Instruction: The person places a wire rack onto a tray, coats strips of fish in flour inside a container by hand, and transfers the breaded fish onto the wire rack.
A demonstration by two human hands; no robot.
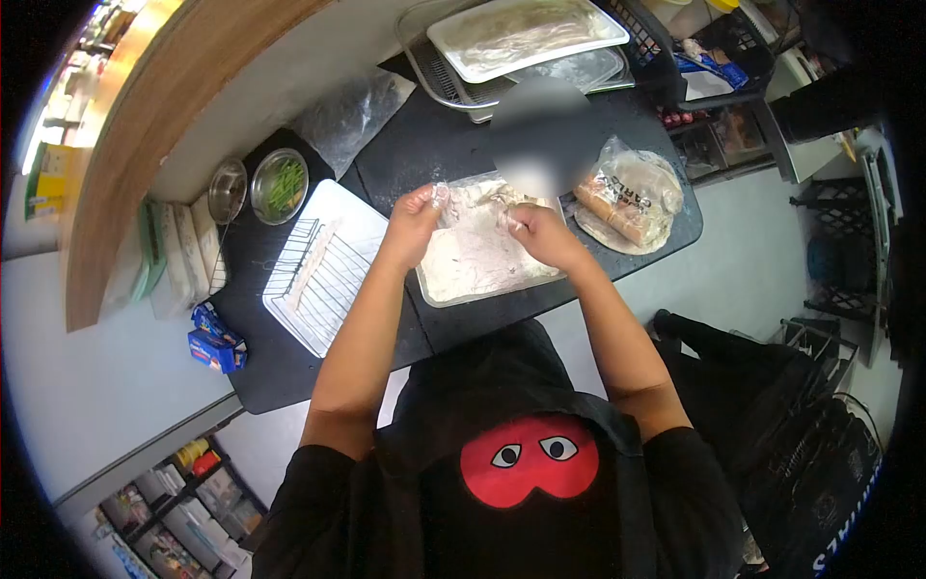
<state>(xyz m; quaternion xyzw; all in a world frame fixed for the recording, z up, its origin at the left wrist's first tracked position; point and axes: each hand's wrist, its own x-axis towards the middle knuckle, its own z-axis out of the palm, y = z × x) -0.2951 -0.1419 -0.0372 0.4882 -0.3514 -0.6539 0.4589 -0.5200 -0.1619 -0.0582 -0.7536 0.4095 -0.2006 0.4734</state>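
A shallow tray (453, 294) filled with white, flour-like powder lies on the dark worktop in front of me. Over its left side is my left hand (415, 224), its fingers closed and dusted white near the tips. My right hand (542, 236) hovers at the right side of the tray with its fingers curled together, also whitened. What either hand pinches, if anything, is too small and pale to make out. Some clumps of powder (494, 196) show along the tray's far edge. A blurred patch hides the area just beyond.
Left of the tray, a wire rack (313, 270) rests on a white tray (362, 214). Behind are a metal bowl of green vegetables (283, 187) and a smaller bowl (229, 190). A bagged food package (632, 198) lies right; a powdery white tray (529, 37) sits at the back; blue boxes (216, 345) stand left.
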